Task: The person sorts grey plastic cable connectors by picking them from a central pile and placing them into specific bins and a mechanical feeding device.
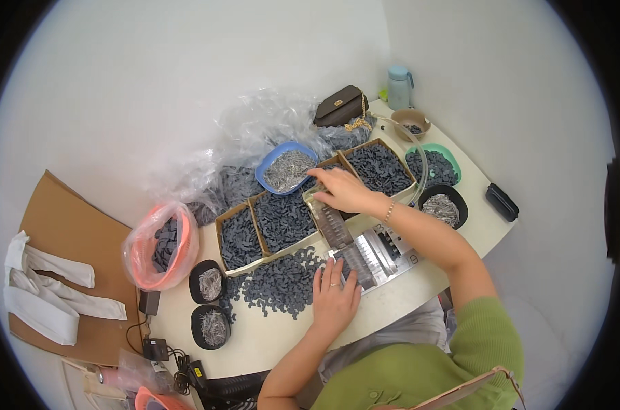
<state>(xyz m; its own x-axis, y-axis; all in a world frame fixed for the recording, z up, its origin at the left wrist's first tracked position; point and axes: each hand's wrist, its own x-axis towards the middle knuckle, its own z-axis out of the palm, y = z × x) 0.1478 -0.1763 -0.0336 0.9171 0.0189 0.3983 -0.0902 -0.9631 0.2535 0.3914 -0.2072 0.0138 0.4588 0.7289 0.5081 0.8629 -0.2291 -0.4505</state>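
My right hand (344, 190) reaches to the far end of a narrow clear tray (334, 227), thumb on its end and forefinger stretched past it. Rows of small dark pieces seem to lie in this tray. My left hand (334, 294) rests with fingers spread at the near left edge of a silver metal fixture (381, 254), fingertips touching or close to a second clear section (359, 265). Left of that hand lies a loose pile of small dark grey plastic parts (282, 281). The undersides of both hands are hidden.
Cardboard boxes (256, 258) of grey parts stand behind the pile. A blue bowl (260, 171) and black bowls (195, 292) hold thin metal pins. A green bowl (455, 164), a clear hose (426, 167) and a black case (502, 202) are at right; a pink basket (138, 253) at left.
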